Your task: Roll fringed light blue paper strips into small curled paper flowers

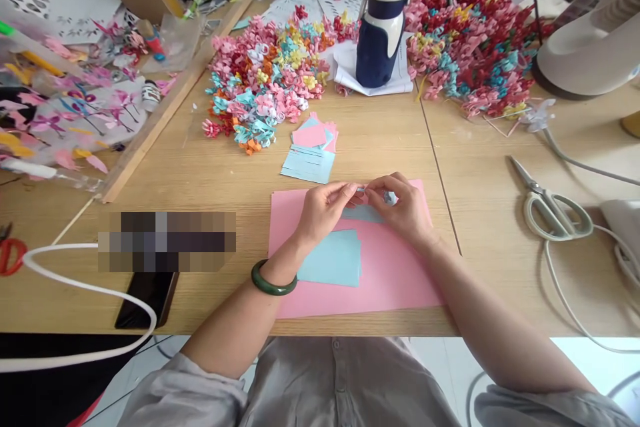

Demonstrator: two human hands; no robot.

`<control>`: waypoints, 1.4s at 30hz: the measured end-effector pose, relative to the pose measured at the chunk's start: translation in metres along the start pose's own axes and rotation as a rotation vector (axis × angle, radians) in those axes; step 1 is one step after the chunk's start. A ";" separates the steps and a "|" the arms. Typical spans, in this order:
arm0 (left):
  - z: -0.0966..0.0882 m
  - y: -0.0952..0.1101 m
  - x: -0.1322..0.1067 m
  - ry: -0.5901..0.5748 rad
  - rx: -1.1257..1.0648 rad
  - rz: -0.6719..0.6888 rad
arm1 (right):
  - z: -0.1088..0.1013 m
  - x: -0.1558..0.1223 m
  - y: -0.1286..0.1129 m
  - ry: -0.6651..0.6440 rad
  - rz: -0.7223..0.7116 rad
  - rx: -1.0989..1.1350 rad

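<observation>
My left hand [326,208] and my right hand [400,208] meet over a pink paper sheet [395,273] at the table's front edge. Both pinch a small light-blue paper strip [369,212] between their fingertips, and the strip's right end looks curled near my right fingers. A green bangle [273,281] circles my left wrist. A small stack of light-blue paper rectangles [333,259] lies on the pink sheet just under my left wrist.
Cut blue and pink paper pieces [313,150] lie beyond my hands. Two heaps of curled paper flowers [265,83] [465,47] flank a navy bottle [381,27]. Scissors [547,203] lie right, a phone [147,297] and white cable [85,287] left.
</observation>
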State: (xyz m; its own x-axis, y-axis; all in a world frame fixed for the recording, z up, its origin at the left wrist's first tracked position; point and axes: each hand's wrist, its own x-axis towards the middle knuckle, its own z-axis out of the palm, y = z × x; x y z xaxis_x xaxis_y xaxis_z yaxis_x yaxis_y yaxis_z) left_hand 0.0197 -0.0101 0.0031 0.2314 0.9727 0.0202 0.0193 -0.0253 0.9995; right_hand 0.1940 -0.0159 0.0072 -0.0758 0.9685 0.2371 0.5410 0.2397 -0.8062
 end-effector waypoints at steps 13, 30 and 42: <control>-0.001 0.007 0.000 -0.055 -0.249 -0.211 | -0.002 0.001 -0.002 -0.046 0.079 0.123; -0.001 0.003 0.001 0.025 -0.106 -0.090 | -0.005 -0.001 -0.007 -0.116 0.073 0.171; -0.007 0.004 0.002 -0.023 0.021 -0.062 | -0.005 0.000 -0.003 -0.079 0.040 0.124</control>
State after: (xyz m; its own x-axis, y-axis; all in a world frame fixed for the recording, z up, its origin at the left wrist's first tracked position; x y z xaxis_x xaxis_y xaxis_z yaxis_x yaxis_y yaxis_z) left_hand 0.0131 -0.0069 0.0069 0.2513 0.9670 -0.0429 0.0550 0.0300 0.9980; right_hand 0.1965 -0.0165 0.0118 -0.1240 0.9786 0.1640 0.4374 0.2023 -0.8762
